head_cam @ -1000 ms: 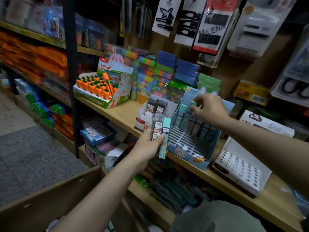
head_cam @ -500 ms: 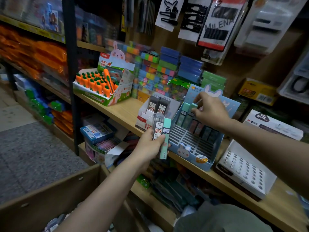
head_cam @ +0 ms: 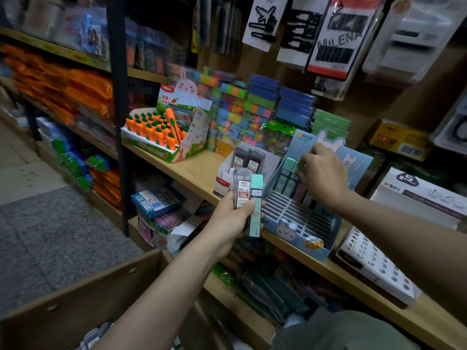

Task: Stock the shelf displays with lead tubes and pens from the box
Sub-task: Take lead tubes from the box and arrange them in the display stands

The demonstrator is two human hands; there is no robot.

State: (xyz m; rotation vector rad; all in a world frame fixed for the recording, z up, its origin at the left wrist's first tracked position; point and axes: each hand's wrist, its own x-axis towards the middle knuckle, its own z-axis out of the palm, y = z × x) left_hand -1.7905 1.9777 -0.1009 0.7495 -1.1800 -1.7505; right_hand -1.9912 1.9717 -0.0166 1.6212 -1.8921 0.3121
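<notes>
Head cam | our left hand (head_cam: 228, 218) grips a grey and a mint lead tube (head_cam: 255, 205) | right hand (head_cam: 322, 174) pinches a tube into the blue bunny display (head_cam: 300, 233) | we'd seat it upright, fully down its slot

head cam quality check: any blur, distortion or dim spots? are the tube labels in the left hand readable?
Head view: dim indoor light, the lower shelves darkest; motion blur smears the stacked erasers and the right hand at the blue rabbit display; wide-angle bending tilts the shelf post; the left hand holds lead tubes, sharp enough to read "0.7" and "100".
</notes>
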